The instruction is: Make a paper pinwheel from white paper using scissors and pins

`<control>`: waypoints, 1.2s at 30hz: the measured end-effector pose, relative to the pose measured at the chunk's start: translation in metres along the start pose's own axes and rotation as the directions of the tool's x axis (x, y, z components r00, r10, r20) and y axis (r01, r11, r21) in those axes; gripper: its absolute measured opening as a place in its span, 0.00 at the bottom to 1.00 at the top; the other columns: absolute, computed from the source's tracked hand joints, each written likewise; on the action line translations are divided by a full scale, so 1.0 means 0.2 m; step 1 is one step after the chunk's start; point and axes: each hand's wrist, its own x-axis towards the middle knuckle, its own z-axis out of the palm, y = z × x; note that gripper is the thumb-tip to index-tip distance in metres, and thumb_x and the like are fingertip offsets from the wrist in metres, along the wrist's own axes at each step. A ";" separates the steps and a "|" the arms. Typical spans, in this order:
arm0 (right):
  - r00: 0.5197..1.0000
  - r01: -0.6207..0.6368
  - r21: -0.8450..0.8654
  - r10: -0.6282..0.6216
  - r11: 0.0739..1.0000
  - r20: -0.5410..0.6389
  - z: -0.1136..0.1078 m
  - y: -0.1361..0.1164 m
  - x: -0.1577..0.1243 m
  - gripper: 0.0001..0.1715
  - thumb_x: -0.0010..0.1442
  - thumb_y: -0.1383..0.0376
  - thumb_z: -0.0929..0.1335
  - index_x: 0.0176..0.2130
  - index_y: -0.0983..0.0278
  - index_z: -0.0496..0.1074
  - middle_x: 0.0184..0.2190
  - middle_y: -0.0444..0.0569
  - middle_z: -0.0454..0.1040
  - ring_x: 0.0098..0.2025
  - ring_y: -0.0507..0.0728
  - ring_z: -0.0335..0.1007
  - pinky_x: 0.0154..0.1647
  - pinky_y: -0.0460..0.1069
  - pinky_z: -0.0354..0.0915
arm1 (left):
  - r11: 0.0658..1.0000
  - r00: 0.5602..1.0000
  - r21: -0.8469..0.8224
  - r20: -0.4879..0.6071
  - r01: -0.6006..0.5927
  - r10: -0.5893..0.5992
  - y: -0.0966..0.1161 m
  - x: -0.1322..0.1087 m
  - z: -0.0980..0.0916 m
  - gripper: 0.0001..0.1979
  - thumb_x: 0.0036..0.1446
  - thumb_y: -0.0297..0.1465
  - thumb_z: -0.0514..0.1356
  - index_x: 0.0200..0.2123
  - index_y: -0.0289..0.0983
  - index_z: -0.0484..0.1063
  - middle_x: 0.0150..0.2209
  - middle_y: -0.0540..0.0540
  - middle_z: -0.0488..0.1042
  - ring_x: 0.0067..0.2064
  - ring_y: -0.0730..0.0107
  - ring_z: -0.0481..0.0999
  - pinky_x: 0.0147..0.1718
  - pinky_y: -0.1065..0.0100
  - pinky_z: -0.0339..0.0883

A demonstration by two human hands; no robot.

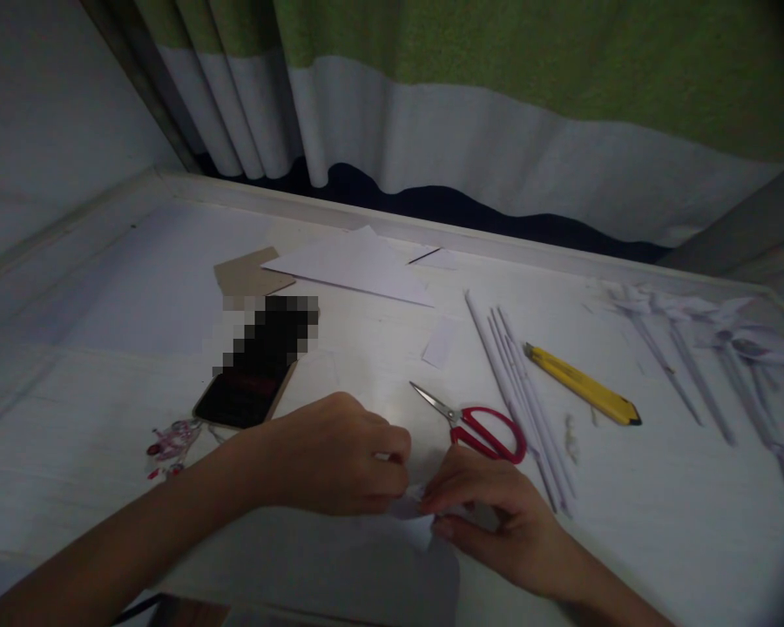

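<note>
Both of my hands meet low in the centre over a small piece of white paper [413, 520]. My left hand [340, 457] is closed, fingers curled at the paper's left and upper edge; its fingertips are partly hidden. From the right, my right hand [500, 514] pinches the same paper between thumb and fingers. The paper looks folded, though its exact shape is covered by the fingers. Just above my right hand lie red-handled scissors [435, 401], with the tips pointing up and left. Several thin rolled paper sticks [519, 396] rest to the right of the scissors.
A yellow utility knife [581, 383] lies right of the sticks. Paper pinwheels [692, 313] on sticks are at the far right. A phone [239, 396] with a beaded charm [175, 438] lies left. Behind are brown card [252, 274], a white sheet [359, 261] and a paper strip [440, 341].
</note>
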 end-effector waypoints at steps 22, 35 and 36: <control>0.898 0.223 -0.868 -0.439 0.444 0.006 0.01 0.06 -0.08 0.16 0.53 0.71 0.65 0.44 0.66 0.67 0.34 0.53 0.74 0.31 0.57 0.65 0.29 0.52 0.62 | 0.746 0.857 -0.545 -0.093 0.382 -0.507 0.12 0.10 0.02 0.08 0.53 0.34 0.54 0.34 0.38 0.71 0.28 0.51 0.69 0.24 0.79 0.64 0.24 0.76 0.58; 0.876 0.180 -0.897 -0.481 0.404 -0.041 0.01 0.03 -0.04 0.05 0.53 0.69 0.65 0.33 0.62 0.69 0.31 0.46 0.76 0.28 0.54 0.65 0.27 0.50 0.58 | 0.545 0.803 -0.741 -0.015 0.392 -0.596 0.10 0.16 0.07 0.06 0.49 0.31 0.57 0.31 0.36 0.72 0.27 0.52 0.65 0.21 0.82 0.56 0.18 0.77 0.50; 0.876 0.169 -0.892 -0.479 0.420 -0.059 0.00 0.02 -0.03 0.04 0.53 0.68 0.66 0.33 0.63 0.69 0.31 0.46 0.75 0.29 0.55 0.66 0.29 0.50 0.59 | 0.550 0.790 -0.732 -0.026 0.402 -0.612 0.10 0.16 0.07 0.06 0.50 0.31 0.56 0.30 0.36 0.71 0.27 0.52 0.65 0.21 0.82 0.56 0.18 0.77 0.50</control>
